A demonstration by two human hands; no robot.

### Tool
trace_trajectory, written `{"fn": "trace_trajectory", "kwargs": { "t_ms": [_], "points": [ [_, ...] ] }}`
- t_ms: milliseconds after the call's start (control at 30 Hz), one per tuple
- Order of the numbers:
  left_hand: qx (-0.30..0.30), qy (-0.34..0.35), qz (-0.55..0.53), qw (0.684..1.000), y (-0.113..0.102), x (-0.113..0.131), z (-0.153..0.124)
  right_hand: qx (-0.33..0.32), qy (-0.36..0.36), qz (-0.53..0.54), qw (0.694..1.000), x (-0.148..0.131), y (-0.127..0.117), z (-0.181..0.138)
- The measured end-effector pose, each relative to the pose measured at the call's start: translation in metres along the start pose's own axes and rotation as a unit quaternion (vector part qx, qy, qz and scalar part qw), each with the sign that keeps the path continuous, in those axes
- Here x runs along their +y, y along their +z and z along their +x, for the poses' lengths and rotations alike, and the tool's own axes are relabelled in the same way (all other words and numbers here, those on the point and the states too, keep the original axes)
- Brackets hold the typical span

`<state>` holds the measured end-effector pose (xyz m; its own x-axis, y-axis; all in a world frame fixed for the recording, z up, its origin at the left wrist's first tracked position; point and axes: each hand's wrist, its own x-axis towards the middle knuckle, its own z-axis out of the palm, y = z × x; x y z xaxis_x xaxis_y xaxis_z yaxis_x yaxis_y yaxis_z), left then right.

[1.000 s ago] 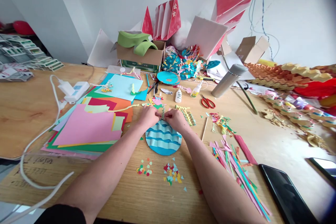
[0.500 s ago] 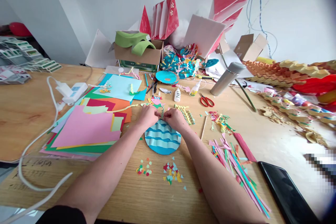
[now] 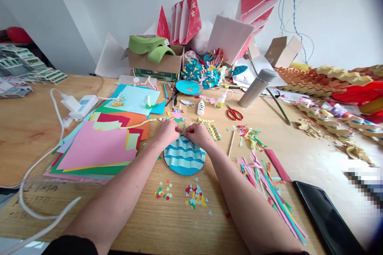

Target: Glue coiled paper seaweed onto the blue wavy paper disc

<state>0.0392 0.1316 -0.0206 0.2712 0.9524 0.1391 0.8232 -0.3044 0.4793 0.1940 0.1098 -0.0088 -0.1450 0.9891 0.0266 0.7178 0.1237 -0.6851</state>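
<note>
A round blue disc with wavy light-blue paper bands [image 3: 184, 156] lies flat on the table in front of me. At its far edge, my left hand [image 3: 170, 131] and my right hand [image 3: 200, 134] face each other with fingertips pinched close together. Between them stands a thin greenish twisted paper strip [image 3: 184, 126], with fingers on both sides of it; its lower end is hidden. Beside my right hand lie several yellow-and-green twisted strips [image 3: 212, 128]. Colourful paper fish [image 3: 176, 115] rest just beyond my hands. Nearer me are small paper dots [image 3: 163, 190] and paper triangles [image 3: 196, 196].
Stacked coloured paper [image 3: 95, 147] lies left, near a white cable and power strip [image 3: 85, 106]. Glue bottles [image 3: 201, 107], red-handled scissors [image 3: 234, 113] and a steel flask [image 3: 257, 88] stand or lie beyond. Paper strips [image 3: 272, 195] and a black phone [image 3: 326, 217] are at right.
The whole view has shifted very slightly. Both hands keep nearly the same pinched pose around the twisted strip, and the disc stays in place.
</note>
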Motion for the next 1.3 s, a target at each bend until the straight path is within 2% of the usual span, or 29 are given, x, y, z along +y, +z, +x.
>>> {"fn": "trace_trajectory", "kwargs": {
  "t_ms": [233,667,900,1300],
  "points": [
    [0.002,0.016,0.024,1.0,-0.002,0.003,-0.002,-0.031,0.0,-0.023,0.999,-0.002,-0.006,0.0],
    [0.009,0.037,0.045,0.998,-0.002,0.003,-0.004,-0.02,0.044,0.022,0.999,0.008,-0.002,0.006],
    [0.004,0.041,0.055,0.998,-0.002,0.004,-0.004,-0.024,0.045,0.024,0.998,0.006,-0.002,0.007],
    [-0.003,0.05,0.065,0.997,-0.005,0.006,-0.005,-0.016,0.008,-0.037,0.999,-0.001,-0.003,0.006]
  ]
}}
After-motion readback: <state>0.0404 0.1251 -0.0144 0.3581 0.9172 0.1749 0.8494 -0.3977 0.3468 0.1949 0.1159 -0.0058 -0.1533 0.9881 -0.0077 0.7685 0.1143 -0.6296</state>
